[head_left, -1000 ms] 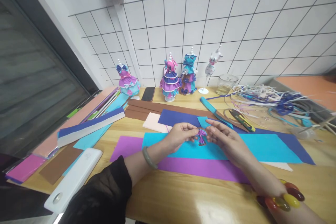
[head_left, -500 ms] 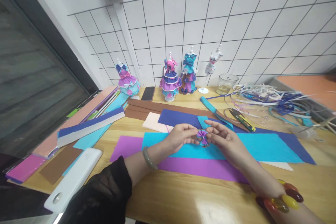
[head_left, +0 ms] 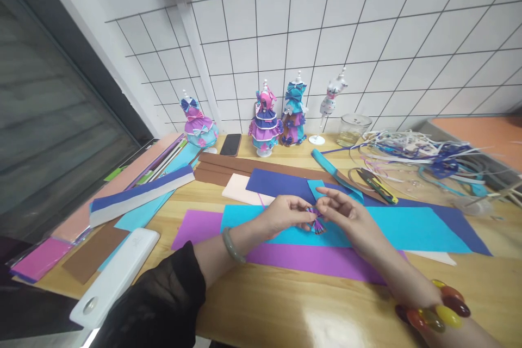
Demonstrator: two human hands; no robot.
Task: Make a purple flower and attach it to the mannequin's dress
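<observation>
Between my fingertips is a small pleated purple bow (head_left: 318,224) with a dark striped edge, its lower part fanned out. My left hand (head_left: 287,215) pinches it from the left side. From the right, my right hand (head_left: 345,212) closes thumb and index finger at its upper part, the other fingers loosely raised. The fingers cover the bow's middle and top. Both hands hover over a turquoise sheet (head_left: 411,228), which lies on a purple sheet (head_left: 318,263). Behind them are a dark blue sheet (head_left: 277,182) and a pale pink piece (head_left: 236,187).
Several small dress forms stand along the tiled wall, one in a tiered dress (head_left: 265,130). A phone (head_left: 231,144), a glass jar (head_left: 354,129), a utility knife (head_left: 377,186) and tangled strips (head_left: 411,149) lie around the back. A white device (head_left: 114,277) sits front left.
My fingers have drawn in over the bow's upper half, so that mostly its lower fan shows now. My left fingers have curled more.
</observation>
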